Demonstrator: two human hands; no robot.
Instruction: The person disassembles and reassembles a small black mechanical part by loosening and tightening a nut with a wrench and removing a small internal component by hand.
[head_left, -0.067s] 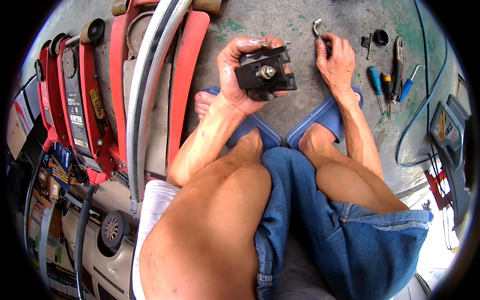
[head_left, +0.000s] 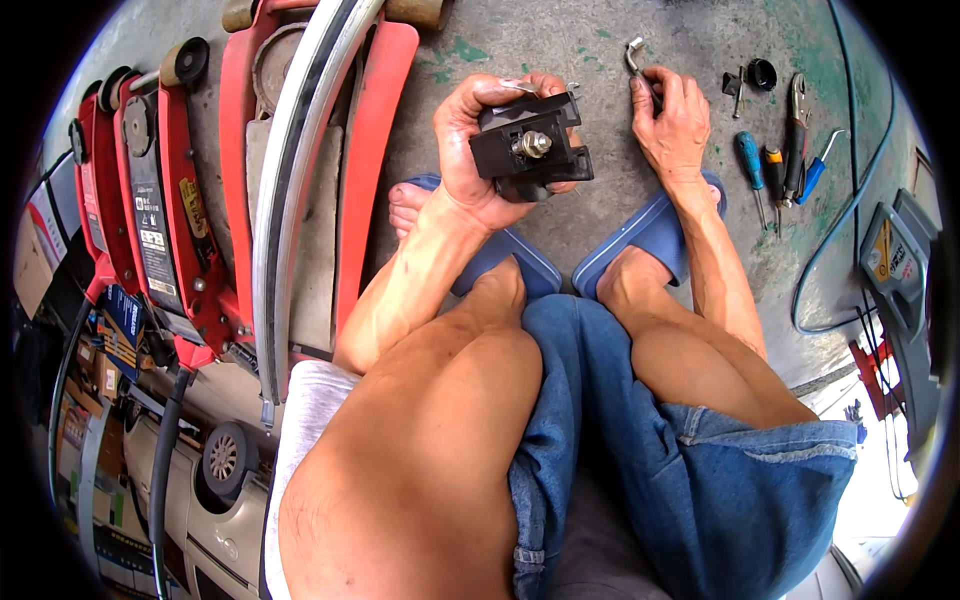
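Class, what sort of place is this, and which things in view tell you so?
Probably a vehicle repair workshop or garage: red floor jacks stand at the left, part of a pale car shows at the lower left, and hand tools lie on the floor.

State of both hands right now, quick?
Left hand: closed, holding a black boxy part with a silver metal fastener.
Right hand: closed, holding a slim silver metal tool with a bent end.

Left hand curled — right hand gripping, back upward — both forearms angled inward.
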